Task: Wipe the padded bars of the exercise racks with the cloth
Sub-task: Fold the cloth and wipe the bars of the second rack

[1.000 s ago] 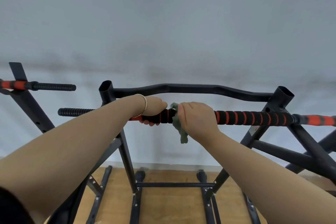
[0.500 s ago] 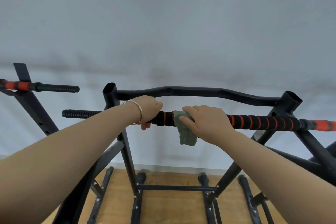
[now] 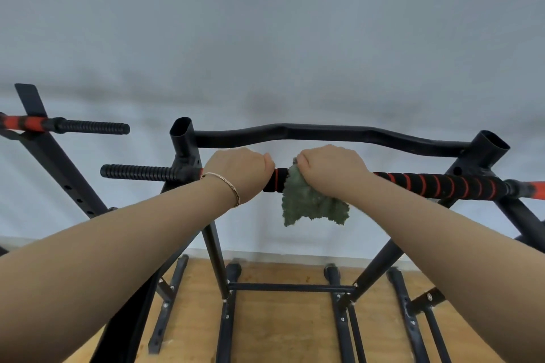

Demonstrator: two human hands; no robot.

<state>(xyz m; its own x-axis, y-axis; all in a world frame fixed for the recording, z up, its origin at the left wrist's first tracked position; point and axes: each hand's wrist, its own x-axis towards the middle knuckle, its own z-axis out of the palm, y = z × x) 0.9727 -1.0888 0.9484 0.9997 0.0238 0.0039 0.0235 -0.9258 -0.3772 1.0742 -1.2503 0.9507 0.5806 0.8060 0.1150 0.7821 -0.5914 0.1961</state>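
A black padded bar with red spiral stripes (image 3: 436,184) runs across the top of the black exercise rack in front of me. My left hand (image 3: 240,171) grips the bar near its left end, a thin bangle on the wrist. Just to its right, my right hand (image 3: 330,169) grips a green cloth (image 3: 309,203) wrapped over the bar; the cloth's loose end hangs below. A short stretch of padding shows between the two hands.
A curved bare black bar (image 3: 324,134) spans the rack behind the padded one. A ribbed black grip (image 3: 138,172) sticks out left of the rack post. Another rack with a red-and-black bar (image 3: 59,125) stands at the left. Rack feet rest on a wooden floor (image 3: 283,321) below.
My right hand with the cloth has shifted a little along the bar and more cloth now hangs below it. My left hand keeps its grip near the left post.
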